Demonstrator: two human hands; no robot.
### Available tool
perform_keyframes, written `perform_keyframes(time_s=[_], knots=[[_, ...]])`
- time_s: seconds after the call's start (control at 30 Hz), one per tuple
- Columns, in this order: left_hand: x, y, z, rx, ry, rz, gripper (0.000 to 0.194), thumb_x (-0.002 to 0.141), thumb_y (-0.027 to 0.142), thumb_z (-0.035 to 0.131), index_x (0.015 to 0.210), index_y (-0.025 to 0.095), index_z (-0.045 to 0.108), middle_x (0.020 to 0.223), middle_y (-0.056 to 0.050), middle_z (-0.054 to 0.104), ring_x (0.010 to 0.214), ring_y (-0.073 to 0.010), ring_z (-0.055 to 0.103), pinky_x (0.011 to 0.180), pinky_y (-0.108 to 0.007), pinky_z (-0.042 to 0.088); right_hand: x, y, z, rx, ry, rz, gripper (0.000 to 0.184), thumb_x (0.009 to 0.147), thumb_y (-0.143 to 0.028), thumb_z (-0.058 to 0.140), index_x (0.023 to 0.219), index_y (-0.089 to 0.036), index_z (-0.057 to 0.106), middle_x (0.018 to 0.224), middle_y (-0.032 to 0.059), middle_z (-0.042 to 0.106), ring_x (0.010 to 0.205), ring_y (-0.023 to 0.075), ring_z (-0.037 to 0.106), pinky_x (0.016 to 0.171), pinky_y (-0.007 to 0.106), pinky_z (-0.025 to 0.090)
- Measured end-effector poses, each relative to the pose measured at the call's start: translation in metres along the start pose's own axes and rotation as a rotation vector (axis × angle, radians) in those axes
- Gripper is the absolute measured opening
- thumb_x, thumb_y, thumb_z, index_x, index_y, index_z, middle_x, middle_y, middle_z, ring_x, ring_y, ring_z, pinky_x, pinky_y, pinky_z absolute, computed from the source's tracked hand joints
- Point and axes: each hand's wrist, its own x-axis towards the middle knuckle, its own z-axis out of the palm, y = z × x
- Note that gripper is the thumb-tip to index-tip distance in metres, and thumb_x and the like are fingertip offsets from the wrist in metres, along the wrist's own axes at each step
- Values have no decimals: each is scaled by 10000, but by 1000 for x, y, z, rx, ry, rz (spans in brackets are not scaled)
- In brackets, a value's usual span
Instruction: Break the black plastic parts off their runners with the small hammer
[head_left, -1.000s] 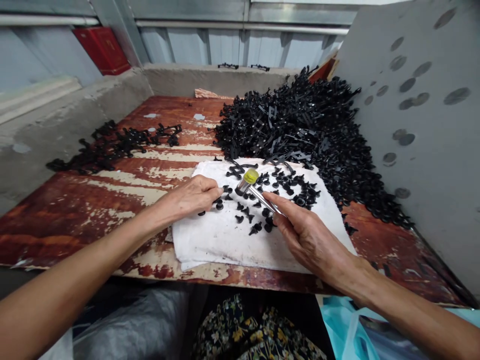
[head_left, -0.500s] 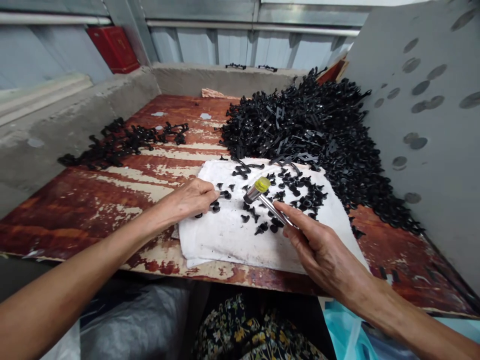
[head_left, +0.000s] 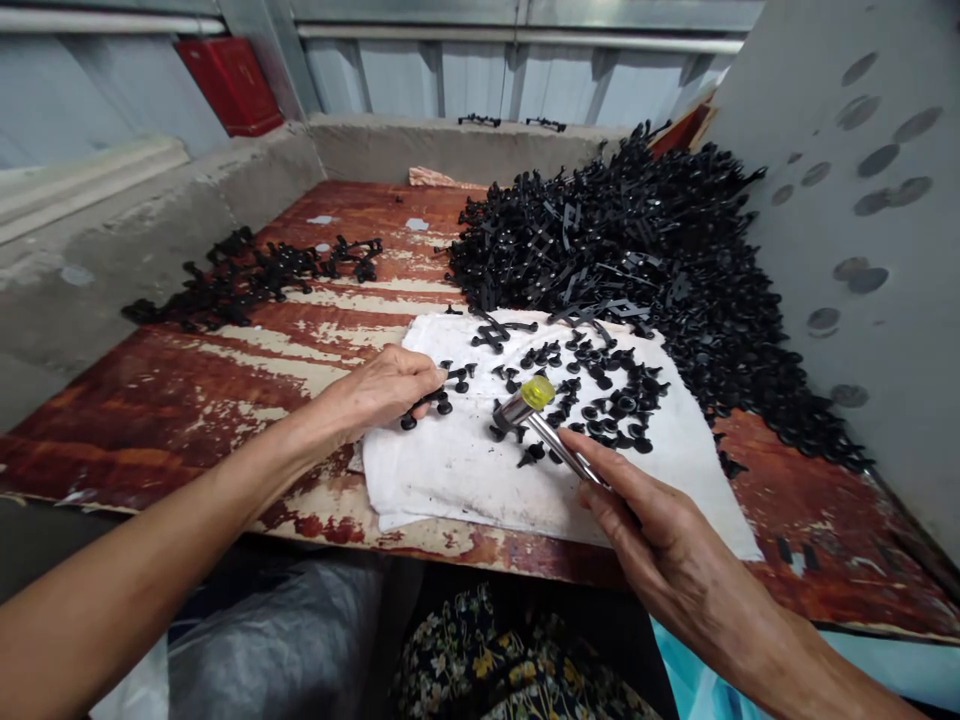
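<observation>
My left hand is closed, its fingertips pinching a small black plastic part with round knobs, over the left of a white cloth. More of the black part shows below the fingers; the grip itself is partly hidden. In my right hand is a small mallet with a yellow face and a shiny metal handle. Its head hovers or rests above the cloth; I cannot tell whether it touches. Loose black knobbed pegs lie scattered around and to the right of the mallet head.
A large heap of black strips and pegs fills the back right, against a grey panel. A smaller pile of black parts lies at the left on the worn red-brown table. A low concrete ledge borders the back.
Several loose pegs near the mallet head now lie in different places, pushed farther right and back. My left hand has shifted slightly, with more of the black part showing. The view has turned a little.
</observation>
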Motion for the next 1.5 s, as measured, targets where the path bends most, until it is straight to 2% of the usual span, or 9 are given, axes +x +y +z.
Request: perform_keyframes(time_s=[0.13, 0.4, 0.57, 1.03, 1.2, 1.37, 1.5], knots=[[-2, 0, 1, -72, -20, -32, 359, 815, 354, 526, 514, 167, 473, 467, 23, 459, 391, -49, 302, 408, -210, 207, -1, 1, 0, -3, -4, -1, 435, 935, -171, 430, 1344, -123, 570, 1287, 160, 666, 1177, 269, 639, 977, 395, 534], [0, -4, 1, -97, 2, -39, 354, 780, 389, 562, 516, 167, 482, 460, 23, 463, 388, -54, 320, 399, -207, 218, -2, 1, 1, -1, -7, -2, 439, 936, -158, 432, 1356, -135, 558, 1302, 143, 661, 1199, 247, 624, 1005, 362, 514], [0, -5, 2, -55, 2, -6, 365, 775, 401, 546, 502, 169, 475, 444, 28, 429, 386, -53, 296, 401, -212, 203, 0, -1, 0, -32, -5, -23, 419, 939, -161, 429, 1328, -94, 569, 1280, 165, 670, 1176, 248, 640, 980, 359, 529], [2, -10, 1, 51, 1, 33, 358, 752, 463, 514, 538, 178, 491, 485, 5, 464, 419, -78, 328, 427, -237, 221, 0, 1, 0, -68, 14, -55, 408, 942, -142, 432, 1321, -79, 568, 1269, 176, 676, 1152, 238, 658, 955, 338, 547], [0, -6, 2, 97, -8, 67, 347, 743, 417, 519, 493, 180, 474, 419, 31, 370, 400, -69, 263, 420, -240, 183, 0, 1, 0, -73, 5, -54, 412, 939, -138, 438, 1329, -96, 563, 1277, 164, 673, 1149, 239, 661, 957, 360, 547], [5, -6, 1, 108, -21, 54, 331, 757, 377, 519, 492, 181, 482, 413, 29, 383, 387, -74, 283, 411, -241, 192, 15, -2, -2, -61, 18, -94, 428, 930, -124, 419, 1334, -98, 558, 1226, 164, 704, 1087, 232, 699, 941, 376, 564], [7, -7, 0, 174, 12, 46, 330, 753, 361, 520, 475, 186, 481, 413, 19, 411, 384, -85, 312, 413, -248, 215, 39, -4, 0, -99, 24, -159, 486, 894, -95, 427, 1363, -132, 546, 1234, 162, 698, 1082, 264, 694, 931, 449, 567]])
